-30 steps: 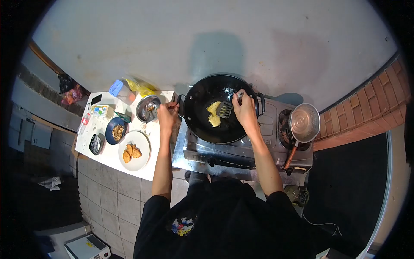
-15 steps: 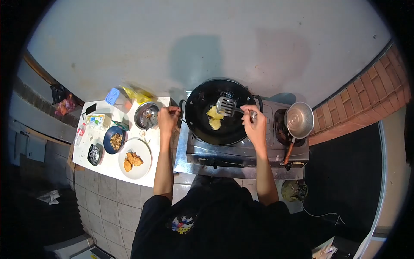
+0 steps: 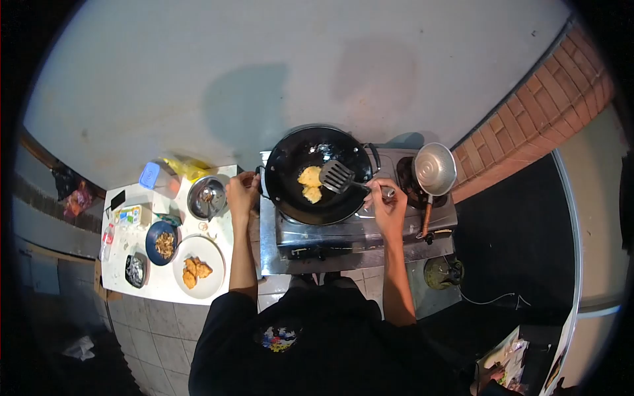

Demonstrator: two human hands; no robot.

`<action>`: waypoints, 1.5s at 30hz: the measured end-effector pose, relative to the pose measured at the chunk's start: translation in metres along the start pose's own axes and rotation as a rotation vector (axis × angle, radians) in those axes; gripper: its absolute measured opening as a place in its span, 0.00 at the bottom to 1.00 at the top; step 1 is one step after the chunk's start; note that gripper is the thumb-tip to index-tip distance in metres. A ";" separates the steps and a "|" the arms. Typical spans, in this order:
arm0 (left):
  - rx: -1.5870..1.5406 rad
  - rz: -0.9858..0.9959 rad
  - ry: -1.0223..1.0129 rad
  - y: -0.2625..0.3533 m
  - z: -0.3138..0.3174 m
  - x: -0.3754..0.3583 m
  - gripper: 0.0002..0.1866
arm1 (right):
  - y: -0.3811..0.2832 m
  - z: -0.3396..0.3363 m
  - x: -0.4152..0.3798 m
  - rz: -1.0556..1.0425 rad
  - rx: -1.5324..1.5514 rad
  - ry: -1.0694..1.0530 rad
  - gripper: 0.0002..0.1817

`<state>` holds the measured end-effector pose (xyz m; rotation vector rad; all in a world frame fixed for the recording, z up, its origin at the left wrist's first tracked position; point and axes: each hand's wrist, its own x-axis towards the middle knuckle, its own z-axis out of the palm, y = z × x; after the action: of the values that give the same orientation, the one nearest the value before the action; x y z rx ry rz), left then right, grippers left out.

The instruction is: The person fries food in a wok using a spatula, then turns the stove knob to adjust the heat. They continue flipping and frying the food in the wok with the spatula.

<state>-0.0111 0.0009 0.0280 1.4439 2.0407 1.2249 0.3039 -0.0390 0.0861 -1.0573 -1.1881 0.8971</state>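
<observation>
At the bottom of the frame your black shirt [image 3: 310, 356] carries a multicoloured print [image 3: 279, 338]; any lettering in it is too small to read. Your forearms run up from there, spread to either side, elbows bent.

Your right hand [image 3: 388, 203], right of centre, has its fingers clamped on the handle of the slotted spatula [image 3: 339, 177]. The spatula's long axis slants gently from lower right to upper left, its blade pointing left, over the wok [image 3: 294, 152] at the centre. The blade is at the right edge of the yellow food pieces [image 3: 309, 183]; you cannot tell whether it touches them.

Your left hand [image 3: 243, 193], left of centre, has its fingers bent, tips at the wok's left handle [image 3: 263, 183]; whether they close on it, you cannot tell.

The plate [image 3: 216, 280], at lower left, holds browned pieces [image 3: 195, 272]. Beyond it are a blue bowl [image 3: 151, 244] and a metal bowl [image 3: 195, 198]. The printed packet [image 3: 130, 216] at far left has no readable writing. Right of the wok, a saucepan [image 3: 436, 168] sits on the stove [image 3: 370, 239], its handle pointing down. The grey wall [image 3: 165, 79] fills the top.
</observation>
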 end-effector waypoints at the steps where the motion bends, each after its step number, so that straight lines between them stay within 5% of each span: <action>1: -0.001 0.012 -0.002 -0.001 -0.001 0.000 0.13 | -0.003 0.000 0.001 -0.007 -0.006 0.010 0.04; 21: 0.286 -0.018 0.144 0.015 0.015 -0.019 0.12 | -0.011 -0.046 0.036 0.164 0.503 -0.223 0.06; 34: 0.327 0.027 0.185 0.025 0.028 -0.020 0.13 | 0.023 -0.025 0.040 0.044 0.138 -0.375 0.01; 40: 0.202 -0.045 0.204 0.022 0.017 -0.014 0.13 | 0.012 -0.017 0.030 0.102 0.229 -0.321 0.02; 45: 0.132 0.079 0.127 0.015 0.003 -0.017 0.13 | -0.003 -0.021 0.023 0.151 0.468 -0.214 0.03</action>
<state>0.0066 -0.0117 0.0356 1.5556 2.2052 1.2642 0.3284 -0.0211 0.0939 -0.6873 -1.0084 1.3560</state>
